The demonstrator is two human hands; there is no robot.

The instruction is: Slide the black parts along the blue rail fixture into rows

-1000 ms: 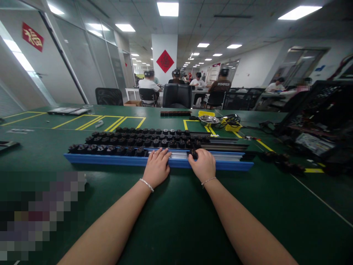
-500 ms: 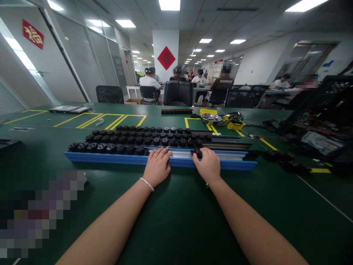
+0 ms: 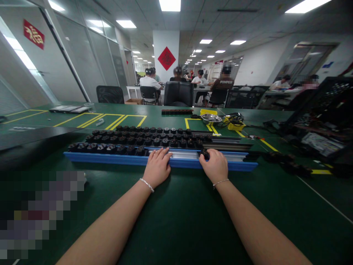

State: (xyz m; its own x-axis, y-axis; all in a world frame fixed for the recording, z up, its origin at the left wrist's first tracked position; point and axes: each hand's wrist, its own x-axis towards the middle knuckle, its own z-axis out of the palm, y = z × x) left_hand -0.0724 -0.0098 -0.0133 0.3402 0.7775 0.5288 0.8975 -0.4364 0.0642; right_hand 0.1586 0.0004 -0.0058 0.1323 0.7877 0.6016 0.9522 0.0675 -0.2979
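Note:
A long blue rail [image 3: 132, 159] with a silvery inner channel [image 3: 183, 155] lies across the green table before me. Black socket modules [image 3: 121, 148] fill its left stretch. My left hand [image 3: 157, 165] rests on the front edge of the rail, fingers stretched out over the channel just right of the last module in that row. Further right, my right hand [image 3: 215, 165] has its thumb and fingers closed around a single black socket module [image 3: 204, 153] in the channel. The fingers partly hide that module.
Behind the blue rail, more rails [image 3: 227, 146] carry rows of black modules. A metal bowl [image 3: 211, 118] and yellow trays [image 3: 236, 126] with cables stand beyond. At left is a blurred dark flat object [image 3: 30, 141]. Black parts [image 3: 288, 162] lie at right; people sit at far tables.
My right hand has slid a little to the right along the rail with the black socket module. My left hand stays put. A blurred dark flat object has come further in at the left.

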